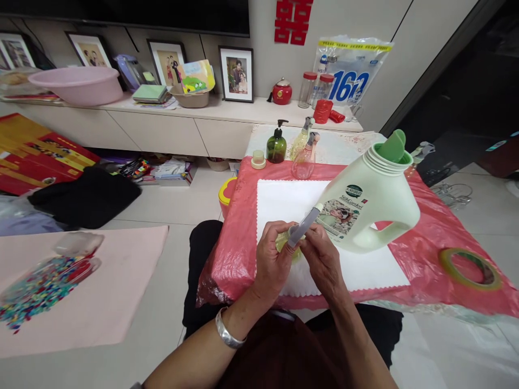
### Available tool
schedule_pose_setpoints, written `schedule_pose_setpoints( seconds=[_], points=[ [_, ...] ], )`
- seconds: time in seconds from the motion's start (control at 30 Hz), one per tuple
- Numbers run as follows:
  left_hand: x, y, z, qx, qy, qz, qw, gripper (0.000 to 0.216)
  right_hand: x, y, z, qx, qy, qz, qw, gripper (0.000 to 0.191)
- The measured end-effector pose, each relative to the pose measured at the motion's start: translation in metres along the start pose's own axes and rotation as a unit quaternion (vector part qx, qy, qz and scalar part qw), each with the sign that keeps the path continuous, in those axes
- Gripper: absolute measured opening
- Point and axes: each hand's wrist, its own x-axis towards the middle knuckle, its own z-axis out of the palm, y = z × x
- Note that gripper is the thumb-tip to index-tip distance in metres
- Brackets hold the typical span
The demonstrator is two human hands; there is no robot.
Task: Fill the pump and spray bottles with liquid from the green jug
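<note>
Pale-yellow vessel (280,241), see-through, round-mouthed, held above white scalloped-edge cloth (279,202). Left hand (274,265) curled closed round it. Right hand (323,260) half-closed at its other side; can't tell what the fingertips grip. Smooth grey strip (304,227), pale tip, slants across the mouth. Just beyond: mint plastic jug (389,200), threaded neck, looped handle. Worktop (231,259) under glossy, crinkled red plastic.
</note>
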Motion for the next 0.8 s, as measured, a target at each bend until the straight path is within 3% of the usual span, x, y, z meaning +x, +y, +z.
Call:
schedule_pose_setpoints(
  seconds=[0.63, 0.8],
  points=[
    [-0.0025, 0.0003, 0.0003, 0.028, 0.009, 0.041, 0.999, 0.018, 0.0083, -0.0034, -0.0049, -0.017, -0.018, -0.030, 0.999, 0.019],
    [-0.0025, 0.0020, -0.0005, 0.005, -0.003, 0.017, 1.000, 0.019, 0.0059, -0.0009, -0.0018, -0.020, 0.013, -0.032, 0.999, 0.020]
  ],
)
